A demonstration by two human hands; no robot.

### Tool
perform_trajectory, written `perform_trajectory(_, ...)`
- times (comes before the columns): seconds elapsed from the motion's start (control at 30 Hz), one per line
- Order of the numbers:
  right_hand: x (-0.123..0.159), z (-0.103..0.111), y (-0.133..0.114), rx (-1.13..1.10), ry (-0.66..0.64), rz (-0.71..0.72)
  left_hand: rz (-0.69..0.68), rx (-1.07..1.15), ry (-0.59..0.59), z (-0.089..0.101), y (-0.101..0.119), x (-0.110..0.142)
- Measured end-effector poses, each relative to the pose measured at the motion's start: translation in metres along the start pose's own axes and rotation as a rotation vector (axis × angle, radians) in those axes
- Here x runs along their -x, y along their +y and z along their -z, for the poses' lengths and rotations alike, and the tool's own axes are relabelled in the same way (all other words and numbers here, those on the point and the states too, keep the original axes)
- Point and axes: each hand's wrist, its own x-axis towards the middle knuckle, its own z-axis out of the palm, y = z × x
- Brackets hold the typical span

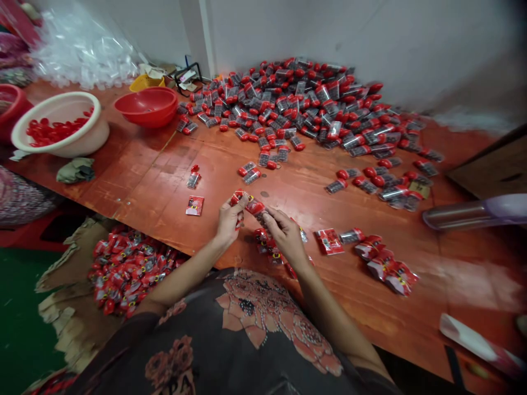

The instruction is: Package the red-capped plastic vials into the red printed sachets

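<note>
Pale walls rose behind a reddish-orange table, where a broad heap of red-capped tubes lay against the wall. Below the table's near edge, a ragged cardboard box held many red packets; at the far left, a white basin held small red pieces, just beside a red bowl. Both forearms angled inward over the near edge — the left hand with its thumb on top, the right hand palm down, fingers bent. Between them, low above the table, both sets of fingers pinched one red-ended tube, tilted.
</note>
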Motion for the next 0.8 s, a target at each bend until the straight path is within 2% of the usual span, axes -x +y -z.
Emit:
perform_trajectory(0.13,0.001,0.004,-0.003,0.048,-0.003,0.018,-0.028,-0.049,-0.055,-0.002,0.001,0.007)
perform_trajectory(0.3,0.001,0.014,-0.009,0.075,-0.091,0.025,-0.045,-0.114,-0.103,0.000,0.002,0.008)
perform_trajectory(0.43,0.004,0.017,-0.013,0.163,-0.047,0.060,-0.090,-0.105,-0.112,0.001,0.002,0.009)
perform_trajectory(0.6,0.008,0.011,-0.010,-0.020,-0.005,0.005,-0.084,-0.135,-0.175,-0.001,0.008,0.012)
perform_trajectory(0.8,0.014,-0.002,-0.004,-0.160,0.105,-0.047,-0.057,-0.132,-0.210,-0.008,0.011,0.019)
